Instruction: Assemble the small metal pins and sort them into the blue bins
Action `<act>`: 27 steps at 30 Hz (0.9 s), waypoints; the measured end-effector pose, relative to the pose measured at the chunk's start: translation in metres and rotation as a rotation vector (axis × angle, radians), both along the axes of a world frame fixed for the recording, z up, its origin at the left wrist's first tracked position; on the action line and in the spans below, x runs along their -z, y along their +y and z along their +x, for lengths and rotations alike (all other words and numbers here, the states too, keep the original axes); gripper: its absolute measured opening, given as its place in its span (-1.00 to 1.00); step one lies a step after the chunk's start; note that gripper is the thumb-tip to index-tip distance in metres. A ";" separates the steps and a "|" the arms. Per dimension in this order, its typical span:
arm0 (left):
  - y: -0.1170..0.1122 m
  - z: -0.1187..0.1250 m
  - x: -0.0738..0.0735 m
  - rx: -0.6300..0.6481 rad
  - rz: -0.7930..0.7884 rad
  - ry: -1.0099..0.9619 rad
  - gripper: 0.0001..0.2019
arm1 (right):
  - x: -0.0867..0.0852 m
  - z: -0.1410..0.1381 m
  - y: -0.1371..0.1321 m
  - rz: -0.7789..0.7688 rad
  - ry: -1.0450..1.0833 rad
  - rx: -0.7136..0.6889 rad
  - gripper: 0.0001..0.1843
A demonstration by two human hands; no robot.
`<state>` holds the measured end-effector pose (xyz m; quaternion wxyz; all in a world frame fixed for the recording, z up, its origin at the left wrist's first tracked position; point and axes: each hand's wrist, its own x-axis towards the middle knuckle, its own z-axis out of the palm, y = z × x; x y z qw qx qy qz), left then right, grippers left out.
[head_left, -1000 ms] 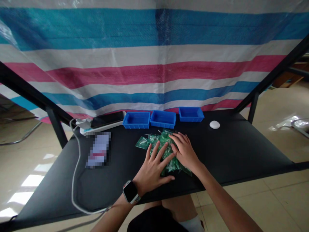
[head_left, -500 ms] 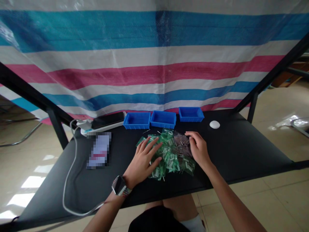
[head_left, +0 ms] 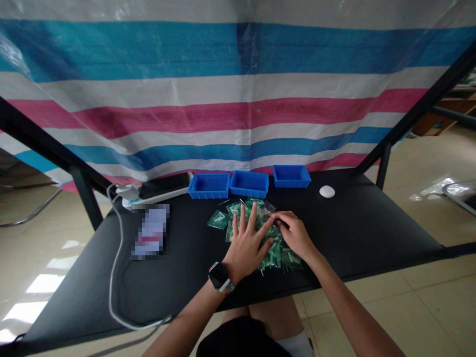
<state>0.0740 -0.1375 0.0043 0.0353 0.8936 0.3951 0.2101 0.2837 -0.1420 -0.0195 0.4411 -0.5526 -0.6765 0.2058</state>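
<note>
A heap of small clear and green-tinted plastic bags (head_left: 274,255) with thin pale pieces inside lies on the black table. Across the top of the heap my left hand (head_left: 247,243) rests flat with its fingers spread, holding nothing. My right hand (head_left: 295,235) is at the heap's right side, its fingers bent and close together, their tips by my left index finger. What those fingers hold, if anything, is hidden. One green bag (head_left: 218,219) lies at the heap's left edge, apart from my fingers.
Behind the heap stand three blue bins (head_left: 208,186) in a row. A white mouse-shaped object (head_left: 327,191) sits to the right. To the left are a power strip (head_left: 156,198) with a dark phone-like slab on it, a blurred-out item (head_left: 151,230) and a grey cable (head_left: 111,277).
My left hand has slid right over the heap, uncovering the green bag at its left edge. My right hand has moved left, onto the bags, and the two hands now meet.
</note>
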 end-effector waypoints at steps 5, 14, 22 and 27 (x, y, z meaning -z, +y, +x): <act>0.001 0.015 0.000 -0.107 0.023 -0.055 -0.22 | -0.005 0.005 -0.001 -0.162 0.239 -0.027 -0.54; 0.011 0.030 -0.010 -0.265 -0.019 -0.089 -0.32 | -0.014 0.000 -0.010 -0.121 0.218 -0.006 -0.54; 0.026 -0.013 -0.023 0.182 -0.130 0.007 -0.45 | -0.029 -0.020 -0.067 0.138 -0.342 -0.060 -0.39; 0.041 -0.015 -0.016 0.252 -0.108 0.025 -0.50 | -0.022 -0.029 -0.073 0.047 -0.491 -0.116 -0.20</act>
